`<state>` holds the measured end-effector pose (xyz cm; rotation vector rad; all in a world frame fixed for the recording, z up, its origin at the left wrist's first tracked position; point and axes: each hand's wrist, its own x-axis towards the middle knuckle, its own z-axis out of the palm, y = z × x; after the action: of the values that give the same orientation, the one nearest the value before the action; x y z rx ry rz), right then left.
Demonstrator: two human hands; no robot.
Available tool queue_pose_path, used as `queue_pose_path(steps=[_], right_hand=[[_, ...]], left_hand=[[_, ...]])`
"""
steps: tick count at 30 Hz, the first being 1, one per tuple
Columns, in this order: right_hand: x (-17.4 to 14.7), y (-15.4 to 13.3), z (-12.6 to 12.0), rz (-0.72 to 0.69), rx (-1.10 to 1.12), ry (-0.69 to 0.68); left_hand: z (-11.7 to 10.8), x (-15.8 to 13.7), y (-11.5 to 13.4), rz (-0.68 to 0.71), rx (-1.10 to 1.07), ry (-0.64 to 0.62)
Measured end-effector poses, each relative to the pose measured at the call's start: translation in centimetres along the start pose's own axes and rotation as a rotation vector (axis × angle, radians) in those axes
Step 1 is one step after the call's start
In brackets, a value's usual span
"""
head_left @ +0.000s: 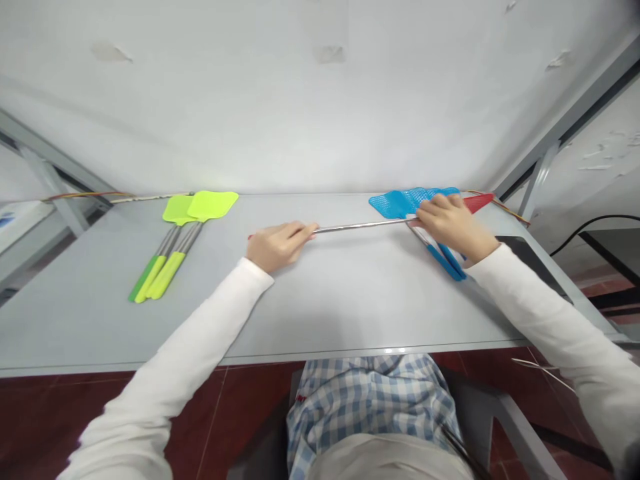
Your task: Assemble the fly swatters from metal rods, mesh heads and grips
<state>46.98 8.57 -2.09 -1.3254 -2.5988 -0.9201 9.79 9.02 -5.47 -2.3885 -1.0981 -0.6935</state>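
Silver rod [367, 225] spans left hand [276, 248] and right hand [450, 225] — both hands gripping, knuckles up, arms outstretched.

Red swatter head [480, 202], silver shaft [363, 226]

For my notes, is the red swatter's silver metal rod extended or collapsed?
Extended: the long silver metal rod spans from left hand to right hand.

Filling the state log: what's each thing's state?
Left hand: closed around one end of red swatter
Right hand: closed on it, near its head
Red swatter: held, shaft spanning between hands
Yellow-green swatters: lying on table, overlapping
Blue swatters: lying on table, overlapping, partly hidden
Black panel: on table, partly hidden
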Motion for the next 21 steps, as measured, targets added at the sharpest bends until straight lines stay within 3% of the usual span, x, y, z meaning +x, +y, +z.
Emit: queue_pose_path(steps=[3,6,10,15,18,21], right_hand=[[1.7,-3.1,-0.9,-0.004,0.070,0.021],[2.4,-4.2,-1.5,0.015,0.125,0.027],[1.6,-2.8,-2.4,-0.018,0.087,0.073],[0.2,0.2,-2.4,0.056,0.072,0.081],[0.0,0.9,-1.8,0.026,0.123,0.037],[0.0,0.6,-1.4,0.079,0.138,0.093]], left_hand=[[0.5,1.4,2.9,0.000,-0.053,0.002],[0.6,2.2,3.8,0.014,-0.035,0.019],[-0.3,1.9,2.2,0.076,0.063,0.013],[-1.0,0.9,0.1,0.002,0.024,-0.029],[-0.7,0.7,0.3,-0.001,0.039,-0.014],[-0.2,0.8,1.1,-0.009,0.053,0.029]])
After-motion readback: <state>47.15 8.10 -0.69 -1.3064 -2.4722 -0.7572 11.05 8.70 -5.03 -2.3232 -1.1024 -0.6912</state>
